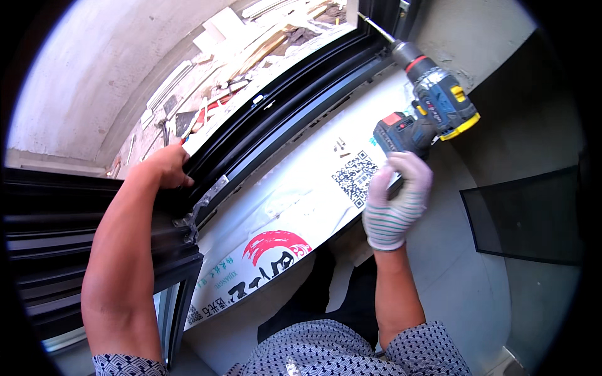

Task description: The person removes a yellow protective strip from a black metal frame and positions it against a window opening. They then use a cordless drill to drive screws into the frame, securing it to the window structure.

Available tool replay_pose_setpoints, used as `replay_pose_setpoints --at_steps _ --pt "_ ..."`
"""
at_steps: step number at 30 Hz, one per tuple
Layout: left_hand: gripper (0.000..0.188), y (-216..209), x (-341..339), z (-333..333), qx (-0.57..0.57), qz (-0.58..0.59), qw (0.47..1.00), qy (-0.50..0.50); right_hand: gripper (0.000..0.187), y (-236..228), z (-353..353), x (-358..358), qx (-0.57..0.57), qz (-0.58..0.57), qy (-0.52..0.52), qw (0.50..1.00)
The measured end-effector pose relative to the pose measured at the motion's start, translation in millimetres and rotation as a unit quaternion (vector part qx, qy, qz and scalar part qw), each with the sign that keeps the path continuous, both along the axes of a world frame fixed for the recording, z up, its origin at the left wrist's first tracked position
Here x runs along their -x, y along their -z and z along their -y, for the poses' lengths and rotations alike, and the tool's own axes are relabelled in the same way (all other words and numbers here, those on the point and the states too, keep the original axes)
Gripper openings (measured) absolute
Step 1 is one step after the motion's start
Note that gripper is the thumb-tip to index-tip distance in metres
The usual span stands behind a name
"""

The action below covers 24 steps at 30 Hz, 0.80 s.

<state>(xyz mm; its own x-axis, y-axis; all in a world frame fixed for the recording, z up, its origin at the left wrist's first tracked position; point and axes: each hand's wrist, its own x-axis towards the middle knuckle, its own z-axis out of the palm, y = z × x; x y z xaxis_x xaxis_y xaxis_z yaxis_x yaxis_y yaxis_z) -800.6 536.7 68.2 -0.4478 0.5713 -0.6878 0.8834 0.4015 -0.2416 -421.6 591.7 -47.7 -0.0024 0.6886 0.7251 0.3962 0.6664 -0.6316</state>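
Observation:
At the inner left corner of a black metal window frame (295, 94), my bare left hand (169, 167) is closed, fingers curled and partly hidden. A small red end (183, 141) shows at its fingertips; I cannot make out what it belongs to. My right hand (398, 197), in a white glove with green stripes, is closed, fingertips bent toward the thumb; what they hold, if anything, is hidden. Just beyond it, a cordless drill (442, 100) with a long bit stands on its battery, pointing far left. The glove overlaps the battery's near edge in view, and contact cannot be told.
Several small screws (341, 148) lie on the white printed sheet (282, 207) covering the sill. A metal bracket (216, 188) sits at the frame corner. Outside are scattered boards and rubble (251, 56). A dark mesh panel (527, 216) lies at the right.

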Motion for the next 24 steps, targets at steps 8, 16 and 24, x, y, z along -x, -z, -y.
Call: replay_pose_setpoints --at_steps 8,16,24 --pt "0.043 2.3 6.8 2.9 -0.034 0.021 0.999 -0.006 0.063 -15.9 -80.2 -45.7 0.179 -0.069 -0.044 0.98" --pt "0.04 6.4 -2.2 -3.9 -0.02 -0.01 0.999 -0.025 0.041 -10.4 -121.4 -49.3 0.266 -0.089 -0.235 0.931" --pt "0.031 13.9 5.0 -0.9 -0.026 -0.008 0.999 -0.031 0.018 2.7 -115.6 -78.0 0.265 -0.238 -0.279 0.892"
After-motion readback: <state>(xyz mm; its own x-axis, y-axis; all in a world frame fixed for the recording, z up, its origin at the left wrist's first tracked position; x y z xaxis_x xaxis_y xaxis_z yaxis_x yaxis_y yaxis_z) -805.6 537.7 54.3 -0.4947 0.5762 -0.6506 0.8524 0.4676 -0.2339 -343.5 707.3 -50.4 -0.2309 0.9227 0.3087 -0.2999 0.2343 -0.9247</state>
